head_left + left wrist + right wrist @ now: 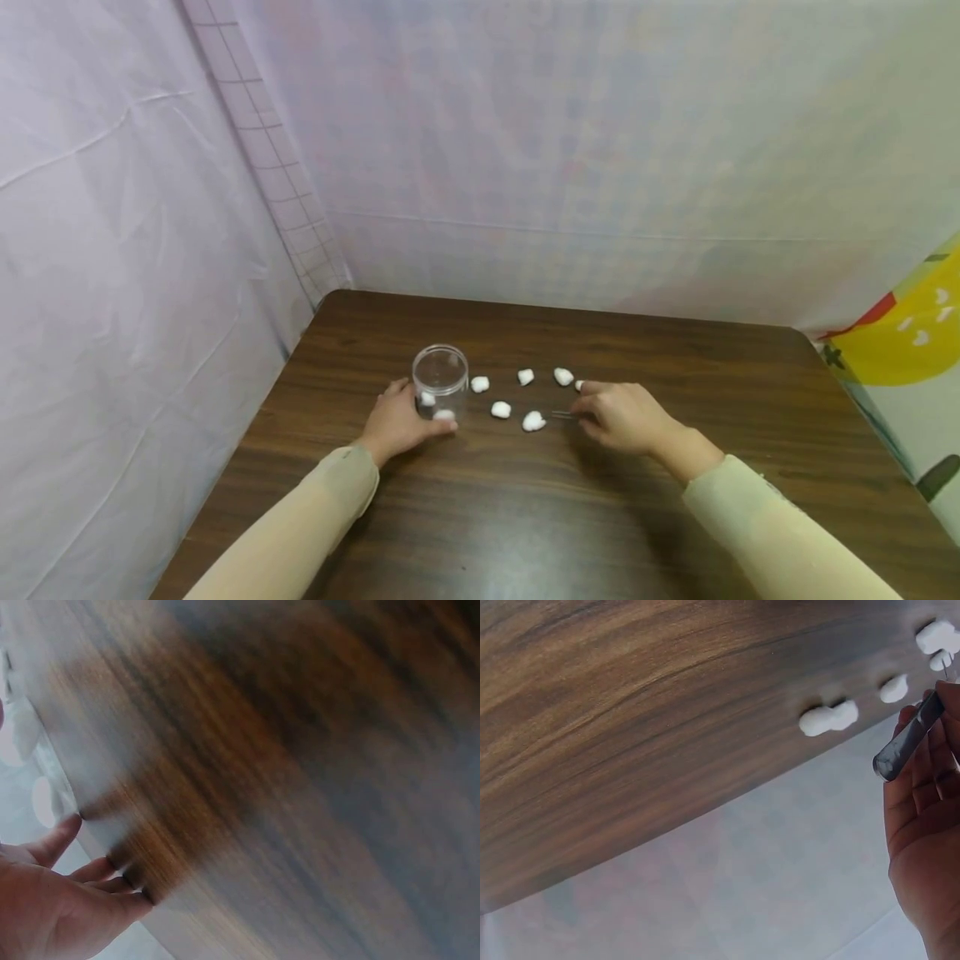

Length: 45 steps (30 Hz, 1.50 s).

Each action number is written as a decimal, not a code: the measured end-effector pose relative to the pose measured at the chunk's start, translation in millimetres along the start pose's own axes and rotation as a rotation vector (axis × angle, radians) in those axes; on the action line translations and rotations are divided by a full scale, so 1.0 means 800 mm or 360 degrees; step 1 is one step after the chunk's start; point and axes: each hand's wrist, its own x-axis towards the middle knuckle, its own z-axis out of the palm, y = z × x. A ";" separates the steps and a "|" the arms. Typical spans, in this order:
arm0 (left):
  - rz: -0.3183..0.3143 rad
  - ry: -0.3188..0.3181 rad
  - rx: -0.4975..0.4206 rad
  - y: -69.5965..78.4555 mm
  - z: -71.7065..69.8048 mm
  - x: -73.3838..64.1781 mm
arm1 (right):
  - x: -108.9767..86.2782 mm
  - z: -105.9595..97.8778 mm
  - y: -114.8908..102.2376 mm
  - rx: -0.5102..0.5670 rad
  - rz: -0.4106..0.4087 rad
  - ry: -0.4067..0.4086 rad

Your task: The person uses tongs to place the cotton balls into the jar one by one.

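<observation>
My left hand [400,422] holds a clear plastic jar [440,385] upright on the table, its thumb and fingers at the jar's near and left sides. White cotton balls [444,415] show through the wall, low in the jar. Metal tweezers [909,742] are pinched in my right hand [618,417]. Their thin tips [561,414] point left, close to a nearby cotton ball [534,421]. In the left wrist view, the left hand [71,900] appears at the lower left with its fingers spread.
Several more cotton balls lie loose between jar and right hand, including one by the jar [480,384] and one toward the back [563,377]. Another [579,386] is partly hidden by the right hand. Pale curtains hang behind the brown wooden table [480,517] and on its left.
</observation>
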 end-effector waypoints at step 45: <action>-0.0015 -0.0008 -0.0004 0.000 0.000 0.000 | 0.014 0.013 -0.004 -0.0021 -0.0068 -0.0082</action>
